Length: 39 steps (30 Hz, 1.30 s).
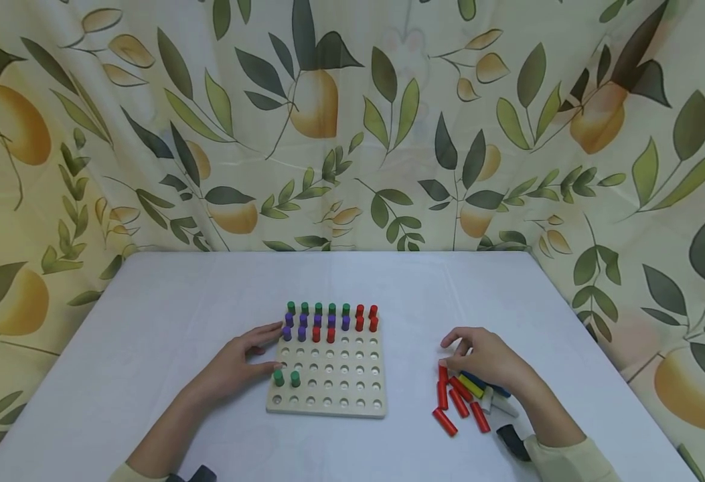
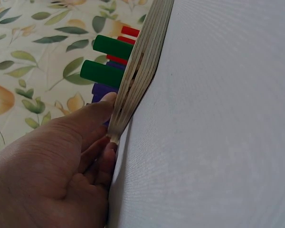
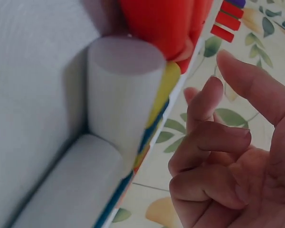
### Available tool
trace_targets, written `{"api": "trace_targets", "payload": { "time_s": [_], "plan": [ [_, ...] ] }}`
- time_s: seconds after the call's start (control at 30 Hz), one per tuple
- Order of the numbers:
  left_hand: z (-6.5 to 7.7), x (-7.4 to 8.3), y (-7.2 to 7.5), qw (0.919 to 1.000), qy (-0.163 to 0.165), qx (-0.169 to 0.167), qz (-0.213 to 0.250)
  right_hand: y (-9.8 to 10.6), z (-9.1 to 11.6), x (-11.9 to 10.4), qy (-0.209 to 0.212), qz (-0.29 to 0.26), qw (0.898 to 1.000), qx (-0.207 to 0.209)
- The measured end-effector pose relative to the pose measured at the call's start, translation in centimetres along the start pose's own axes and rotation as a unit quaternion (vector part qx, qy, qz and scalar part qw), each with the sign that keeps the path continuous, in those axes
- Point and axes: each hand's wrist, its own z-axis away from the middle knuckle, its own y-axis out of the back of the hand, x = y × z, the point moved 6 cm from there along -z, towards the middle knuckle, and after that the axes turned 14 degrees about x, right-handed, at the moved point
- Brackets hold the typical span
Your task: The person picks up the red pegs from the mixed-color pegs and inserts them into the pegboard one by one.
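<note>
My left hand (image 1: pixel 238 361) rests at the left edge of a pale wooden pegboard (image 1: pixel 352 394), thumb and fingertips touching its side. In the left wrist view, the thumb lies at the upper edge, with other fingers bent lower down. Green (image 1: pixel 319 308), purple (image 1: pixel 318 320) and red pegs (image 1: pixel 373 325) fill the far rows. Two green pegs (image 1: pixel 294 379) stand near the front left. My right hand (image 1: pixel 487 355) hovers over a loose pile of red pegs (image 1: pixel 442 395). Its fingers are loosely bent, and nothing shows between thumb and index finger in the right wrist view.
A yellow peg (image 1: pixel 471 385), a blue peg (image 1: pixel 499 389) and white pegs (image 1: pixel 503 405) lie partly under the right hand. A white cloth (image 1: pixel 207 288) covers the table. Behind it hangs a leaf-and-fruit patterned curtain (image 1: pixel 340 167).
</note>
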Motion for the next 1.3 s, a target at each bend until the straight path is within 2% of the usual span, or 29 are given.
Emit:
{"api": "trace_targets", "payload": {
  "time_s": [0.37,0.6,0.73,1.0,1.3],
  "plan": [
    [0.0,-0.1,-0.2,1.0000,0.008,-0.001,-0.002,-0.5,-0.3,0.8,-0.022,0.041,0.999,0.004],
    [0.0,-0.2,-0.1,0.9999,0.007,-0.001,-0.009,-0.9,-0.5,0.7,-0.022,0.030,0.999,-0.009],
    [0.0,-0.1,-0.1,1.0000,-0.004,-0.001,-0.005,-1.0,-0.4,0.4,-0.020,0.024,0.999,-0.005],
    [0.0,-0.2,-0.2,1.0000,-0.003,0.001,-0.003,-1.5,-0.3,0.3,-0.017,0.017,1.000,-0.006],
    [0.0,0.1,0.0,0.9999,-0.002,0.004,-0.011,-0.6,-0.6,-0.2,0.009,-0.006,1.000,-0.003]
  ]
}}
